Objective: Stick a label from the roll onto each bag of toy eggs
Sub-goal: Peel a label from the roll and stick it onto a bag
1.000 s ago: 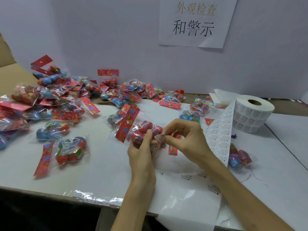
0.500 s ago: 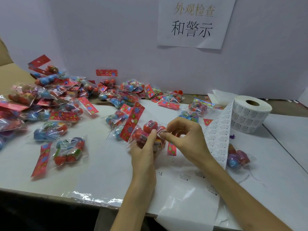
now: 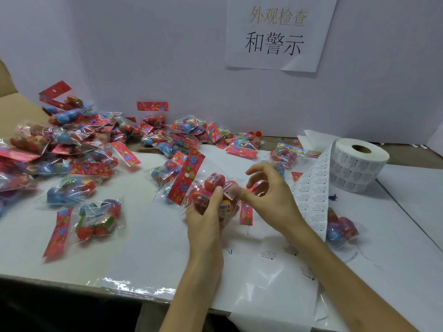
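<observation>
Leftward, a heap of bagged eggs (image 3: 72, 149) crowds the table (image 3: 143, 236). At right, the label roll (image 3: 357, 164) trails a loose strip (image 3: 311, 195) that partly covers another bag (image 3: 340, 228). Near the table's middle, the left hand (image 3: 203, 219) grips the bag (image 3: 213, 185), thumb on top. Its red header card (image 3: 187, 176) points up-left, with the eggs trailing rightward. The right hand (image 3: 271, 197) has loosely spread fingers, one fingertip touching the label (image 3: 230, 192).
</observation>
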A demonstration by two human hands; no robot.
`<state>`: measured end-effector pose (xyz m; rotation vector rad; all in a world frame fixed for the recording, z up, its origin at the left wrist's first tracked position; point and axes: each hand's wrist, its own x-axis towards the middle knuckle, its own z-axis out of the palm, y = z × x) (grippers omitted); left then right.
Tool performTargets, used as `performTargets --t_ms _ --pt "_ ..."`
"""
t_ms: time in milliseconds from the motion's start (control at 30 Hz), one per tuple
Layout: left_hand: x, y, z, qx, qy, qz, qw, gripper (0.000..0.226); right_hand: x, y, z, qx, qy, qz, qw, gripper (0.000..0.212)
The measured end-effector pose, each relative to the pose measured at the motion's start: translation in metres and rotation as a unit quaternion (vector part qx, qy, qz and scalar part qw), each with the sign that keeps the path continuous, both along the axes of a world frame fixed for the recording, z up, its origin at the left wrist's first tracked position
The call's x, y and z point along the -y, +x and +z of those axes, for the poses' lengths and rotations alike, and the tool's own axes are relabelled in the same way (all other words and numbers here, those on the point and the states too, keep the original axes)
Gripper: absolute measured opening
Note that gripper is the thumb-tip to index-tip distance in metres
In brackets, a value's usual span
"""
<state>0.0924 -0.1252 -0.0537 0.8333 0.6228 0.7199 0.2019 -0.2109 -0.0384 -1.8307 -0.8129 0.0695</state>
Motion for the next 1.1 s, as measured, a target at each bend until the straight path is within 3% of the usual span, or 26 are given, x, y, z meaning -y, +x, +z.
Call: performTargets --t_ms 133,300,433,567,767,1100 --pt "0.001 -0.001 0.0 0.02 -0.001 -0.032 0.999 0.038 0.0 -0.001 0.001 -0.037 0.012 0.079 0.996 0.035" --pt "0.004 -0.002 0.0 0.049 0.046 -0.079 0.995 0.037 -0.001 0.0 0.003 -0.049 0.032 0.065 0.996 0.013" --pt "0.003 0.0 -0.003 0.036 0.086 -0.078 0.993 0.043 0.002 0.001 0.005 -0.083 0.053 0.08 0.992 0.015" --pt "0.002 0.001 -0.003 0.05 0.084 -0.088 0.991 0.035 0.003 0.001 0.009 -0.119 0.073 0.106 0.984 0.032" --pt "-0.001 -0.001 -0.004 0.06 0.04 -0.108 0.992 0.036 0.007 0.006 0.013 -0.217 0.104 0.145 0.96 0.027" --pt "0.001 0.001 -0.006 0.034 0.04 -0.059 0.997 0.041 0.004 0.003 0.01 -0.115 0.046 0.101 0.987 0.033"
